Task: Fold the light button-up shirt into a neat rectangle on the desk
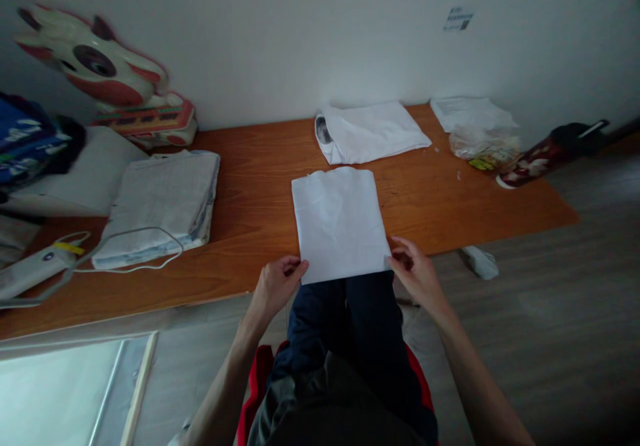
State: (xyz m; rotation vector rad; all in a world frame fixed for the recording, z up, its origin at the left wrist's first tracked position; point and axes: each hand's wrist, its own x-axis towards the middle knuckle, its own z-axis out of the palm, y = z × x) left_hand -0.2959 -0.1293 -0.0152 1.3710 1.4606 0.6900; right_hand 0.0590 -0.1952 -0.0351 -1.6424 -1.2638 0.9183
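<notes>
Wooden table: cloth stack, far white cloth, tumbler.

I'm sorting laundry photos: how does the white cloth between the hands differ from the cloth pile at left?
The white cloth is flat and thin; the cloth pile is thicker, with layered edges. The white cloth looks plain; the cloth pile shows pale blue at its edge. The left hand and right hand touch the white cloth; neither touches the cloth pile. Both look mostly pale.
</notes>
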